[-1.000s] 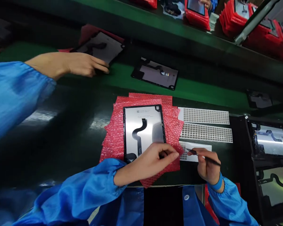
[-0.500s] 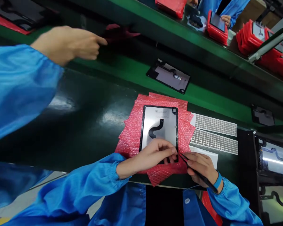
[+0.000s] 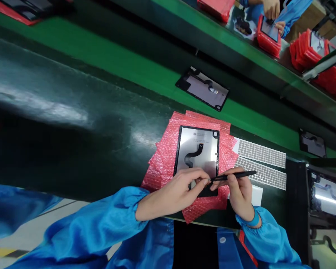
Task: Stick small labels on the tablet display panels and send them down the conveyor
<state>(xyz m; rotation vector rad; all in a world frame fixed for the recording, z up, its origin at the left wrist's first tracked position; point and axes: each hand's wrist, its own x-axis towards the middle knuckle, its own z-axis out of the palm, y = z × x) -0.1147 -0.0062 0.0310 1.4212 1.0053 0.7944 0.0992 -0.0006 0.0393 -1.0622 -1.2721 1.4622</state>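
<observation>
A tablet screen [image 3: 203,155] lies back side up, its black ribbon cable [image 3: 193,156] curving across the silver panel. Under it are several sheets of pink bubble wrap [image 3: 162,149]. My left hand [image 3: 182,186] is over the screen's lower part, thumb and fingers pinched; whatever is between them is too small to name. My right hand [image 3: 238,190] grips black tweezers [image 3: 238,175], whose tip meets the left fingertips above the screen's lower right. Just right of the wrap, two white sheets with grids of small stickers [image 3: 261,153] lie on the table.
Another screen [image 3: 204,89] lies beyond on the green strip, a further one [image 3: 313,144] to the right. A black tray [image 3: 294,201] with screens stands at the right edge. Across the shelf, a co-worker's hands [image 3: 271,9] are over a screen on red bubble wrap bags [image 3: 268,43].
My right hand has turned the tweezers and brought their tip to my left fingertips. Another person's arm at the upper left has gone from view. The view has shifted slightly.
</observation>
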